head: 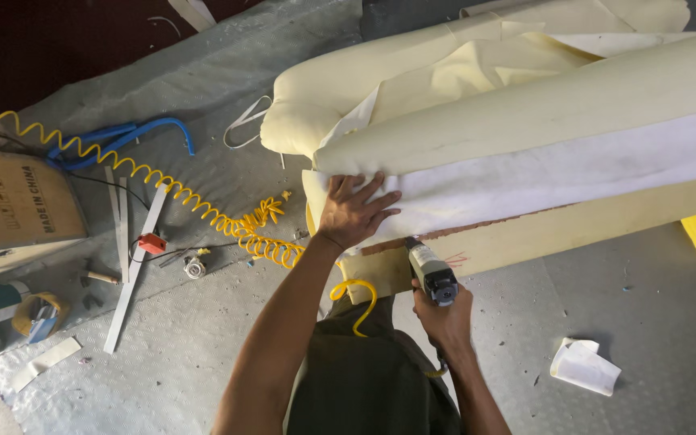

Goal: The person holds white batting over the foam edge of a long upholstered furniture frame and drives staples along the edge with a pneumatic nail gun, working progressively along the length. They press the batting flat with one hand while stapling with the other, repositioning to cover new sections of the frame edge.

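Two hands are at work, both the person's own. The left hand (354, 211) lies flat with its fingers spread wide, palm pressed onto one sheet of white fabric (557, 173) that drapes over the edge of a long upholstered piece; the forearm reaches up to it almost straight from the body. The right hand (445, 320) sits just below and to the right of the left, wrist bent upward, fingers closed around the grip of one pneumatic stapler (431, 274), a grey-and-black metal tool whose nose points up against the bare wooden rail (525, 238) directly under the fabric edge. One yellow coiled air hose (203, 211) loops beneath the left wrist and runs far off to the left in springy plastic spirals. Above both hands, pale cream foam padding (477, 80) wraps the piece in soft, rounded folds. Well to the left of the left arm lie two flat pale strips (134, 266), one small red object (152, 243), one blue hose (122, 137) and one brown cardboard box (14, 201). To the right of the right hand, one crumpled white scrap (583, 366) rests on the grey textured floor covering (654, 306).
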Demonstrator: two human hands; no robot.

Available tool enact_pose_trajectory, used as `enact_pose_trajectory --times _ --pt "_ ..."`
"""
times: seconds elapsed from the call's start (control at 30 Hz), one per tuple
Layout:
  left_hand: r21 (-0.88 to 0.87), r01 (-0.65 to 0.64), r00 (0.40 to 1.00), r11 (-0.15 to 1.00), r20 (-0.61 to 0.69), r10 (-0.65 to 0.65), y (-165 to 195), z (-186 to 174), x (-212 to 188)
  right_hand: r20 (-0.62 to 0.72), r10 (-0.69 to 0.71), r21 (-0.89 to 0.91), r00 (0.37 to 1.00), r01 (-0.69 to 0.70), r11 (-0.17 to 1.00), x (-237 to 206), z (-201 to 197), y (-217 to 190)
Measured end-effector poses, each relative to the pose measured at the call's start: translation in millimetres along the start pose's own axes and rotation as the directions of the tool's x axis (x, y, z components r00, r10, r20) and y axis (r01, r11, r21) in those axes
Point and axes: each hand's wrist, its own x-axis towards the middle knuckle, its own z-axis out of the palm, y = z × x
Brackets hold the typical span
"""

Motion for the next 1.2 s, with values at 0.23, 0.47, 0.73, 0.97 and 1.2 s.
enact_pose_trajectory --times 0.23,0.47,0.73,0.97,1.2 --pt "0.049 0.023 1.0 0.999 -0.008 -0.022 -18 10 -8 0.009 0.048 0.013 0.999 -0.048 0.999 13 11 5" --pt "0.047 0.042 0.999 0.998 -0.016 -0.042 1 16 -18 0.048 0.004 0.005 0.999 -0.005 1.0 10 4 22" --pt "0.055 0.052 0.999 0.997 -0.012 -0.052 48 7 -41 0.062 -0.02 -0.046 0.998 0.022 0.999 -22 -15 44" --pt "0.075 0.037 0.999 0.996 -0.018 -0.036 66 -4 -36 0.045 -0.124 -0.1 0.991 0.128 0.987 -37 -28 35" --pt "0.056 0.037 0.998 0.998 -0.043 -0.035 75 -2 -44 0.017 0.041 -0.079 0.999 -0.04 0.996 -51 -35 40"
